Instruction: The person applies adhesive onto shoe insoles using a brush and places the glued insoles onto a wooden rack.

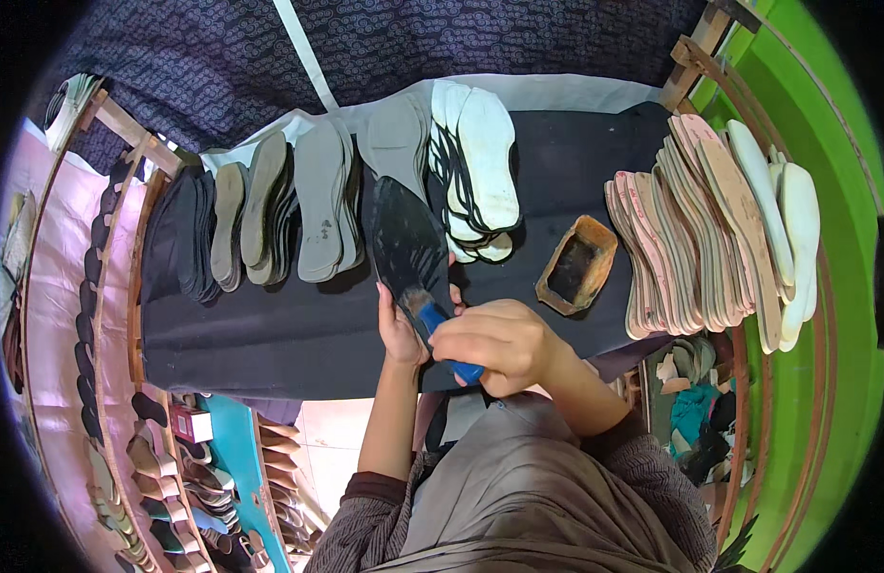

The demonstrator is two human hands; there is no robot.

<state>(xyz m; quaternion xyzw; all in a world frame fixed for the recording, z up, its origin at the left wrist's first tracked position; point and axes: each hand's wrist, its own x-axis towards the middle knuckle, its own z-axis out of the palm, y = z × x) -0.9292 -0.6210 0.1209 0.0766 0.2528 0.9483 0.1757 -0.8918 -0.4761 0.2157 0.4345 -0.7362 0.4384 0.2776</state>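
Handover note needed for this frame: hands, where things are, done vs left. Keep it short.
Left hand: holds the dark sole from beneath, tip pointing away.
Right hand: gripping the blue-handled brush, bristles on the sole's heel end.
Glue tray: on the black table, right of the sole.
Around: grey soles and white soles fanned behind, pink insoles at right.
Done: the sole looks dark and coated; extent unclear.
Left: cannot tell which stacked pieces are brushed.
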